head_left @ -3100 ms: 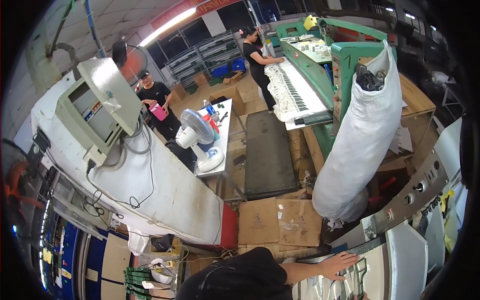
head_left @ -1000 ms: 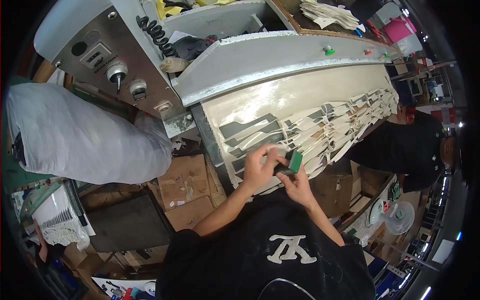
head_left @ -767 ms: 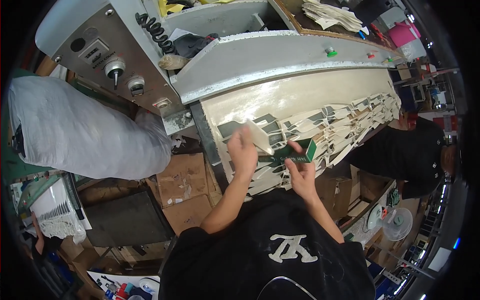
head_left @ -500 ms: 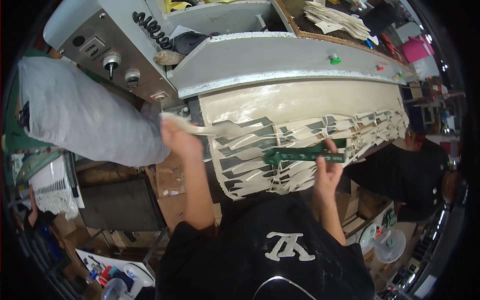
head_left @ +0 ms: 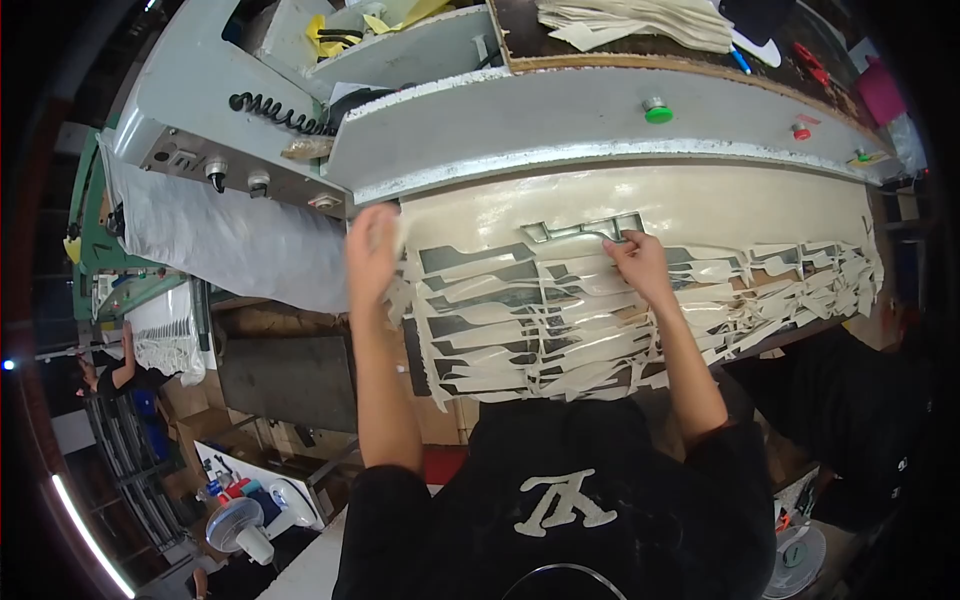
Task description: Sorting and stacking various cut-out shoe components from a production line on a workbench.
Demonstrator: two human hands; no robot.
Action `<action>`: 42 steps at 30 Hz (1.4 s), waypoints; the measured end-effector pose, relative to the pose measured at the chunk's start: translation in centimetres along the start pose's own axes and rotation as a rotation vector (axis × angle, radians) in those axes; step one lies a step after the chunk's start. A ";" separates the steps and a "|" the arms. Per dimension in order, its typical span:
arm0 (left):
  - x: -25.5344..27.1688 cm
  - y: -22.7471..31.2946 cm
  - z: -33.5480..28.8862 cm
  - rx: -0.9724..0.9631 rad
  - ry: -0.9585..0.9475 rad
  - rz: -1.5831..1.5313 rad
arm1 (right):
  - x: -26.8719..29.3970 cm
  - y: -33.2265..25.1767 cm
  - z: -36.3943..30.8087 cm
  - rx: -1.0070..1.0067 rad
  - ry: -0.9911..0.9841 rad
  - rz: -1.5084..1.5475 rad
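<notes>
A long cream sheet [head_left: 462,208], slightly glossy, is spread over the work bed below a grey machine beam [head_left: 560,118]. Its near part is a web of rows of shaped cut-outs [head_left: 480,255], with dark bed showing through. My right hand [head_left: 640,262] pinches the near right side of a narrow open-framed cutting die [head_left: 590,232], which rests on or just above the uncut band beyond the top row. Over the sheet's left edge, beside the machine's control panel [head_left: 240,182], my left hand [head_left: 373,250] is smeared by motion. Whether it holds anything cannot be made out.
Green [head_left: 658,112] and red [head_left: 801,131] push buttons stick out of the beam. A stack of cream pieces [head_left: 635,22] lies on the dark board above. Grey plastic-wrapped material [head_left: 215,232] stands at left. A person in black [head_left: 840,410] is close on my right.
My right hand has carried the die away from me onto the uncut band and turned it. My left hand, earlier with cream strips, is now at the sheet's left edge. The view has shifted.
</notes>
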State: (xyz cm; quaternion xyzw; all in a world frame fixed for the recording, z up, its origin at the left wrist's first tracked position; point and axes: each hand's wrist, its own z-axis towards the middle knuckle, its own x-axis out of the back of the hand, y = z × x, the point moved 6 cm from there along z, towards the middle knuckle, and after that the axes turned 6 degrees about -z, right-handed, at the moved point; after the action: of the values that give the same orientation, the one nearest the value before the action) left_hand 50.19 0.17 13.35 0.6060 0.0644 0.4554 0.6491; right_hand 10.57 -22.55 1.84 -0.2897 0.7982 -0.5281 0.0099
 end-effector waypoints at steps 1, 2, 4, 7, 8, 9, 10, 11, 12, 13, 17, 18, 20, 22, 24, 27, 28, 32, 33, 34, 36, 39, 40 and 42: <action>-3.5 0.9 1.2 -0.049 -0.112 -0.019 | 0.6 -0.6 0.3 0.098 -0.056 -0.407; -6.6 0.2 1.8 0.053 -0.226 0.048 | 0.9 -1.0 0.4 0.205 -0.111 -0.814; -10.5 -2.5 1.7 0.143 -0.323 0.118 | 1.8 -0.9 1.1 0.227 -0.046 -0.832; -13.9 -4.5 -0.5 0.066 -0.347 0.564 | 3.0 -2.8 -0.1 0.357 0.055 -0.940; -14.7 -2.9 -1.4 -0.044 -0.215 0.521 | 3.8 -2.3 -0.1 0.533 0.112 -0.896; -15.5 -1.3 -2.3 -0.150 -0.081 0.475 | 4.4 -1.8 -0.1 0.710 0.167 -0.850; -16.5 -0.5 -3.0 -0.162 -0.083 0.470 | 4.6 -0.2 0.7 0.709 0.180 -0.849; -17.9 0.3 -3.9 -0.237 -0.138 0.364 | 4.7 1.3 1.3 0.755 0.220 -0.756; -19.1 1.1 -4.9 -0.307 -0.190 0.261 | 4.8 2.2 1.7 0.803 0.253 -0.661; -20.7 1.2 -5.6 -0.161 -0.317 0.236 | 5.0 3.1 1.7 0.801 0.265 -0.688; -21.3 -0.3 -8.7 -0.065 -0.171 0.088 | 4.9 2.9 1.5 0.873 0.255 -0.590; -21.8 -0.1 -9.8 -0.068 -0.176 0.084 | 5.2 3.4 1.5 0.869 0.204 -0.550; -22.2 1.3 -11.7 -0.101 -0.050 0.132 | 6.1 4.1 1.5 0.866 0.152 -0.516; -22.7 0.6 -12.3 -0.022 -0.037 0.097 | 6.0 4.1 1.4 0.854 0.045 -0.465; -22.5 -0.6 -12.7 0.105 0.092 -0.042 | 5.8 3.8 1.4 0.855 0.022 -0.458; -22.8 -0.2 -13.2 -0.067 0.139 0.149 | 6.1 4.0 1.7 0.841 0.003 -0.426; -22.7 0.0 -13.2 -0.063 0.146 0.151 | 6.2 4.1 1.8 0.828 0.003 -0.394; -22.8 0.1 -13.1 0.003 0.114 0.168 | 6.2 4.3 1.6 0.738 0.039 -0.318; -22.7 -0.2 -13.0 0.038 0.094 0.158 | 6.0 4.1 1.4 0.739 0.022 -0.339; -22.7 0.1 -13.0 0.038 0.097 0.156 | 6.2 4.2 1.5 0.736 0.015 -0.365; -22.7 0.5 -13.0 0.104 0.113 -0.033 | 6.8 4.3 1.5 0.787 0.008 -0.416; -22.2 0.3 -13.4 -0.020 0.193 0.115 | 6.2 3.6 1.6 0.842 -0.013 -0.469; -22.5 0.3 -13.4 -0.021 0.187 0.109 | 6.3 3.7 1.5 0.836 -0.015 -0.481; -22.7 0.2 -13.2 -0.002 0.204 0.100 | 6.1 3.6 1.7 0.822 -0.001 -0.474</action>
State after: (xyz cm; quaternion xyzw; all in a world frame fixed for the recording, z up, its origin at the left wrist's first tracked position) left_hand 28.60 -5.46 -0.47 0.5583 0.0991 0.5466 0.6162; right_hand 4.37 -25.88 -0.17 -0.4361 0.4352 -0.7876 0.0032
